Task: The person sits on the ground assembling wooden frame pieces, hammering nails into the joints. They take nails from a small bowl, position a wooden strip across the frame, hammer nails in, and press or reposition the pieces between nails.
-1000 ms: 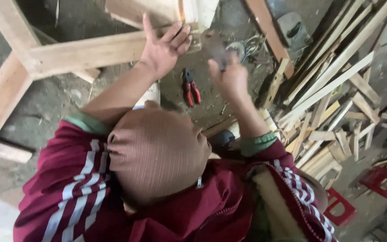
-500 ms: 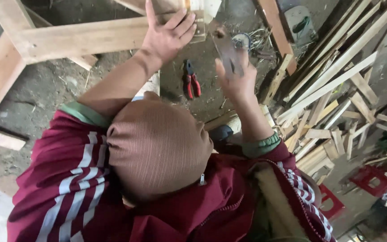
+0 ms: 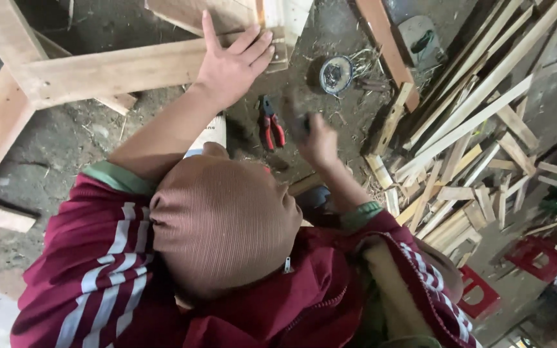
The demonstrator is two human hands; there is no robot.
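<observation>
i am pressing my left hand (image 3: 230,61) flat on the wooden frame (image 3: 117,71); right hand (image 3: 317,138) gripping a blurred tool, keeping strokes square.

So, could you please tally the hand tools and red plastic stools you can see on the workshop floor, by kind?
Red-handled pliers: 1
Round metal tape reel: 1
Red plastic stools: 2
Total: 4

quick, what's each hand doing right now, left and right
Left hand: open, pressed flat on the wooden beam.
Right hand: closed on something dark and blurred; what it is cannot be told.
</observation>
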